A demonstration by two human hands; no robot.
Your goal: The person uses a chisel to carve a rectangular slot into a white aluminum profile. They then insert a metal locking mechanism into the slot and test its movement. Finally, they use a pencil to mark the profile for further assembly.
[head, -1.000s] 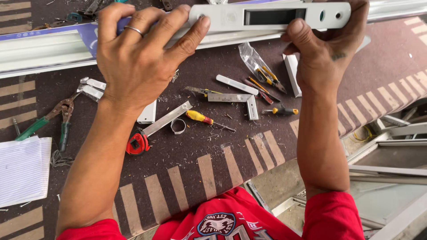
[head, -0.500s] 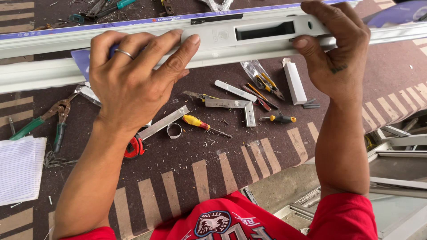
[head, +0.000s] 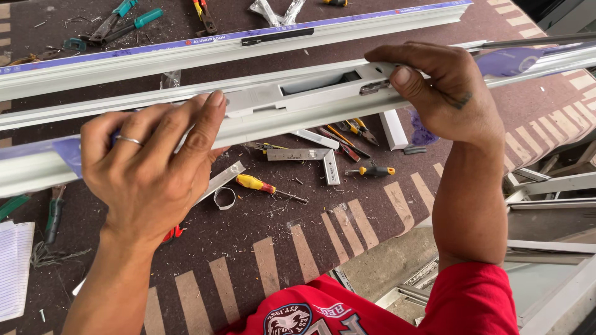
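A stack of white paper [head: 13, 267] is cut off at the left edge, far below the bar. Green-handled pliers [head: 53, 214] lie just right of it, under the bar, partly hidden.

The bar [head: 298, 115] is a long white metal piece, smooth and straight, running from left to right and cut off at both ends. It is held up over the table [head: 248, 242], which has a dark, rough cover with tan stripes and tiny metal chips all over it.

The left hand [head: 152, 170] lies on the bar's left part. It wears a thin ring. Its fingers [head: 202, 124] are spread flat and pressed on the bar; the thumb is hidden behind.

Below the bar, just right of that hand, lie a curled metal strip [head: 223, 198] and a screwdriver [head: 264, 186] with a yellow and red handle. Next comes a metal square [head: 316, 160] shaped like an L.

In the bar's middle sits a flat white plate [head: 298, 90] with a long slot.

The right hand [head: 444, 93] pinches the bar at the right end of the plate, thumb below and fingers on top. Small tools under the bar there are hard to make out.

A second white bar [head: 186, 56] lies above the first one, with a blue strip along its edge. More green-handled tools [head: 127, 22] lie above it.
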